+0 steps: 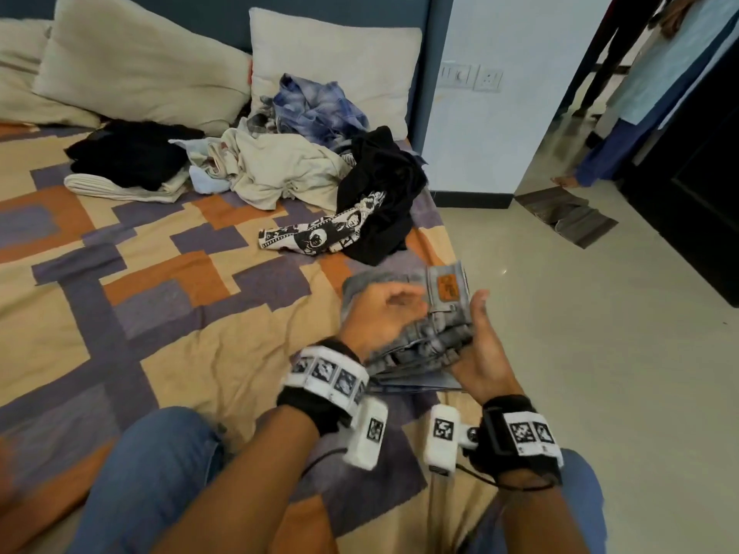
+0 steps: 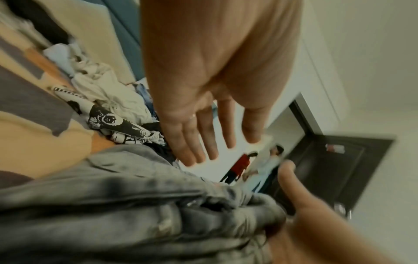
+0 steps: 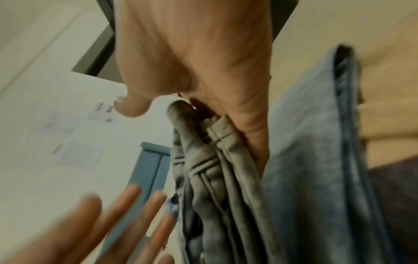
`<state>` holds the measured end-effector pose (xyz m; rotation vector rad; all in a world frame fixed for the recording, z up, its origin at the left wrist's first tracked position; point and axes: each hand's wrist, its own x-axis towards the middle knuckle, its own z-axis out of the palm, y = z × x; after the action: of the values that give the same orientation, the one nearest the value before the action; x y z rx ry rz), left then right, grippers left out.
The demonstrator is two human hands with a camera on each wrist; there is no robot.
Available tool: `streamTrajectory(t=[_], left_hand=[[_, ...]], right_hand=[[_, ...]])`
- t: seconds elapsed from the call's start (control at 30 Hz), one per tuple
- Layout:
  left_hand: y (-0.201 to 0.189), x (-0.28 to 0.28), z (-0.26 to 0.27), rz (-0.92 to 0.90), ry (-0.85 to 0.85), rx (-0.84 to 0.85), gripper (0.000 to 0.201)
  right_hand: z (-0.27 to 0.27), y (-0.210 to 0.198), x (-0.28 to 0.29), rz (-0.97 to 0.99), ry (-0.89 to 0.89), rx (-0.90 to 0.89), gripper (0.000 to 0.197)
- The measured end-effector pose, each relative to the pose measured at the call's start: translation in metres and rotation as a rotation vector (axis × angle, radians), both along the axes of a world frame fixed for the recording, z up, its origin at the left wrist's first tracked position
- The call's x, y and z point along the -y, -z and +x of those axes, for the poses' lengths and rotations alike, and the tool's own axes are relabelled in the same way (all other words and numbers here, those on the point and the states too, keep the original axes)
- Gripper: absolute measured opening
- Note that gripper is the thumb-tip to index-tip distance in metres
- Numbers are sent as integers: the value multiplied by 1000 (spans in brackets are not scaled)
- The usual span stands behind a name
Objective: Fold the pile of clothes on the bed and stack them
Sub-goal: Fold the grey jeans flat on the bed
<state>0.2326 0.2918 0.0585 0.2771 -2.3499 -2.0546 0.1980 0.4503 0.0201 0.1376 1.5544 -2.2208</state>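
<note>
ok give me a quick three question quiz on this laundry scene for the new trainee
1. True or false: the folded grey denim jeans lie on the floor.
2. Which garment lies nearest the jeans? A) black-and-white printed garment B) blue tie-dye shirt C) cream crumpled top
3. Fill in: the left hand, fingers straight, rests on the ____ of the jeans while the right hand holds their edge.

Key: 1 false, they are at the edge of the patchwork bed cover; 2 A; 3 top.
</note>
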Motion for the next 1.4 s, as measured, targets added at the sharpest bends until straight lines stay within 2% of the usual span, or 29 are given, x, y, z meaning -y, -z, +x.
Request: streamTrajectory(t=[0.1,0.13,0.2,0.27,0.3,0.37,0.47,0.53,0.57,0.63,0.67,0.7,0.73,0.77,0.8,0.87,0.93,1.03,1.13,1.23,1.27,1.33,1.37,1.4], left_hand=[[42,-7,10,-427,-93,-121,27],[58,-6,14,-515,-48,-139,36],[86,-3,22,-725,169,-91,69],[108,-3,30,-945,337,-38,97],[116,-4,34,-1033,368,-35,104],[122,-10,41,-1181,381,-33,108],[126,-18,39,-1226,412,7,98],[126,-13,33,-1145,466,19,98],[120,-8,30,-1031,506,44,98],[107,4,25,-612,445,60,80],[100,10,23,-375,299,45,59],[96,18,20,-202,67,22,38],[94,26,16,-121,-177,13,24],[97,37,11,-141,-360,42,20],[101,46,4,-189,-456,120,25],[108,56,-7,-180,-439,315,47],[111,58,-21,-148,-328,417,63],[100,59,-42,-50,-314,426,56],[86,61,-65,57,-369,485,65],[75,57,-74,15,-435,553,70],[74,57,-76,35,-446,567,71],[72,59,-77,145,-417,599,70],[74,62,-76,207,-421,600,76],[77,66,-75,252,-440,595,69]], right_hand=[[-10,17,-19,145,144,121,47],[-13,19,-22,195,167,119,36],[-19,19,-22,255,166,37,25],[-23,19,-24,302,147,-68,27],[-23,18,-26,327,153,-106,29],[-23,25,-36,360,214,-85,38],[-19,46,-48,389,338,46,48],[-15,53,-49,498,414,17,43],[-13,53,-48,567,423,-21,42],[-10,51,-47,661,395,-58,53],[-8,51,-46,696,366,-51,65],[-7,50,-44,732,334,-32,78],[-5,52,-42,761,297,-3,89],[-1,54,-39,788,266,30,98],[2,57,-36,814,248,60,105],[10,65,-33,787,288,114,111],[12,66,-32,624,398,180,101],[15,62,-35,467,475,265,81],[13,65,-35,376,519,333,86],[11,54,-36,261,432,379,43],[9,50,-34,211,414,399,35],[4,45,-32,121,440,424,31],[1,45,-32,97,462,431,29],[-2,43,-29,83,471,435,22]])
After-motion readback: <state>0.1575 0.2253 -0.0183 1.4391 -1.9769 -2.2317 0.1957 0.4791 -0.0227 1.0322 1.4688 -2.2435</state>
